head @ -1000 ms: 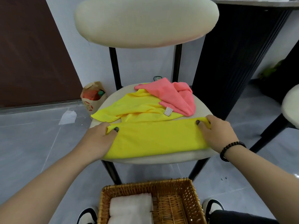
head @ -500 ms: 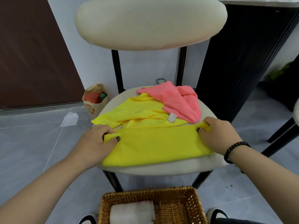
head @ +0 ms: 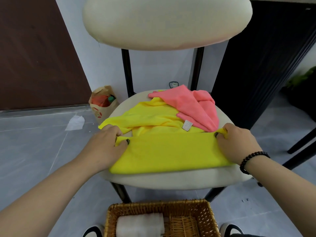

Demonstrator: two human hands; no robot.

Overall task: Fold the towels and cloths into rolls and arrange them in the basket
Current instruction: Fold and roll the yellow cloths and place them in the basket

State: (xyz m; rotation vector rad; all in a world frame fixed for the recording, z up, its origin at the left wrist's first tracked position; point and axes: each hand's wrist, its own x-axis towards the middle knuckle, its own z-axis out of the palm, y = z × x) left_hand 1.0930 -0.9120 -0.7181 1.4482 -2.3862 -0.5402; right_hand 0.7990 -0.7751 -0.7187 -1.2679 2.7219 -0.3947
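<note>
The yellow towel (head: 167,149) lies on the chair seat (head: 171,180), and we pinch its far corners with our left hand (head: 104,147) and right hand (head: 237,144), folding it; next we think we roll it for the basket (head: 159,206).

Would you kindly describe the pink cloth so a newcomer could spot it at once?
Find the cream chair seat in the middle of the view. At its back right, a crumpled pink cloth lies partly over the yellow towel. It is the only pink item there.
</note>
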